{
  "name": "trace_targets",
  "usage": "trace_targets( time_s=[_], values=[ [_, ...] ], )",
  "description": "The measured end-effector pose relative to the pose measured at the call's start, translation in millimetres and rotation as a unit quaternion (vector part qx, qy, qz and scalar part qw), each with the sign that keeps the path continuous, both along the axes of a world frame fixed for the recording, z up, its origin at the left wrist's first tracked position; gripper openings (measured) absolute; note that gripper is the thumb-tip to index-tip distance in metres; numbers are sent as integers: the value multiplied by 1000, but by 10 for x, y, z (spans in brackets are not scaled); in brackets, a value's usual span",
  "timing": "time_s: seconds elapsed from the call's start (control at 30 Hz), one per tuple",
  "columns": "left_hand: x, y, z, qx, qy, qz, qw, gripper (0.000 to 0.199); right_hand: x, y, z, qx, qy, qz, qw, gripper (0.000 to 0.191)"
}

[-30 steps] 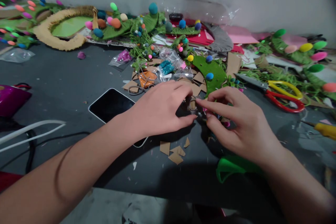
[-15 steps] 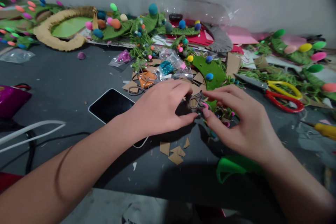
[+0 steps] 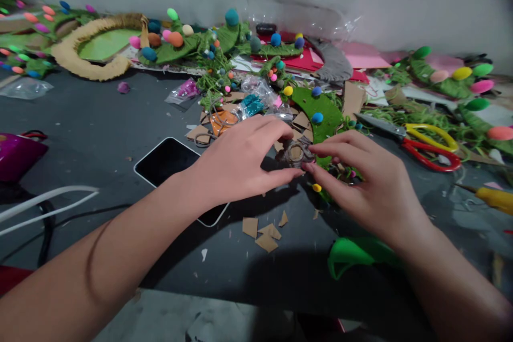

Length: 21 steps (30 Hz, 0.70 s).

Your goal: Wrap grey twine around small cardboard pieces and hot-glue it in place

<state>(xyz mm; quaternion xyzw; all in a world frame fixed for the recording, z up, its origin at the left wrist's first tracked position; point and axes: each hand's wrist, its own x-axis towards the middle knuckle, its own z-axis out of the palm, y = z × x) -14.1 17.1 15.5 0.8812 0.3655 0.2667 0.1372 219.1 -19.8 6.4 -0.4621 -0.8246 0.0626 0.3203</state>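
A small grey-brown wrapped piece (image 3: 295,154) with a tan round centre sits between my two hands. My left hand (image 3: 244,163) curls round its left side, thumb and fingers gripping its edges. On the right, my right hand (image 3: 360,176) pinches its right edge between thumb and fingertips. Below and behind the fingers lies a green strand with small coloured balls, partly hidden; a yellow ball (image 3: 317,187) shows under the piece. A phone (image 3: 166,163) lies partly beneath my left forearm. Cardboard scraps (image 3: 266,242) lie in front.
Scissors (image 3: 428,144) with yellow and red handles lie at right, near a yellow-handled tool (image 3: 495,199). A green object (image 3: 352,256) is by my right wrist. Along the back are a tan ring (image 3: 64,53), green felt (image 3: 320,109) and small plastic bags (image 3: 184,91).
The grey-brown piece has turned, its tan centre now facing up more. My right fingertips have shifted slightly left along its edge, and a yellow ball now shows below.
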Motion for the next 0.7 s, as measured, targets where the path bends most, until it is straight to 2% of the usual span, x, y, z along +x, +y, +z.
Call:
trace_targets(
  time_s=[0.13,0.23,0.37,0.43,0.57,0.7],
  values=[
    [0,23,9,-19,-5,-8,1000,39,25,16,-9,9,-12,15,1000,16],
    [-51,60,61,-68,-1,-27,997,46,33,23,0,7,-13,17,1000,15],
    [-201,147,173,-127,-22,-19,992,27,44,31,13,0,-3,35,999,15],
    [-285,198,216,-148,-19,-26,989,31,53,36,15,-10,2,51,999,15],
    [-384,260,231,-181,33,-99,978,49,80,52,6,-39,3,110,993,14],
    [-355,263,183,-227,47,-148,962,50,99,66,-6,-62,5,156,986,18]
  ],
)
